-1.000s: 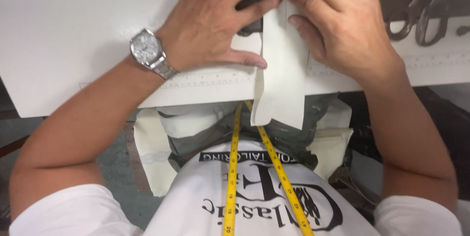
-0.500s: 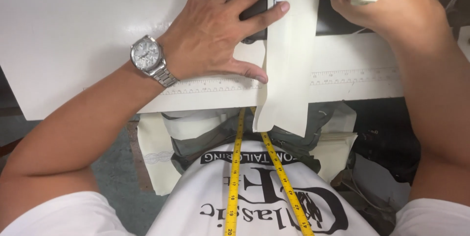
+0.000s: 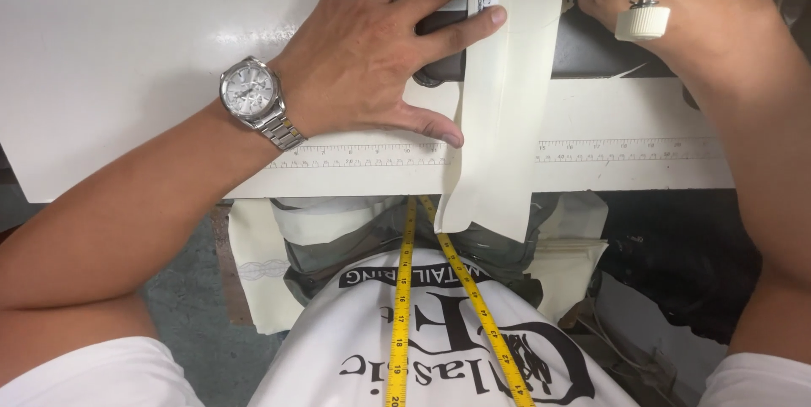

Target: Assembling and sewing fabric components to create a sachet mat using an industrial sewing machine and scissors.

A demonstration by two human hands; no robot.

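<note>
On the white table, the left hand lies flat with fingers spread, pinning the cream fabric strip so it stays straight over the edge, while the right hand sits near a spring-topped knob, its grip impossible to tell.

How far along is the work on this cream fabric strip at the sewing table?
Done: the cream fabric strip already lies flat across the white table, its near end hanging over the edge. In hand: the left hand presses the strip's left edge down, fingers spread; the right hand is up at the machine's metal parts, its grip unclear. Left: no stitching shows on the visible part of the strip.
</note>
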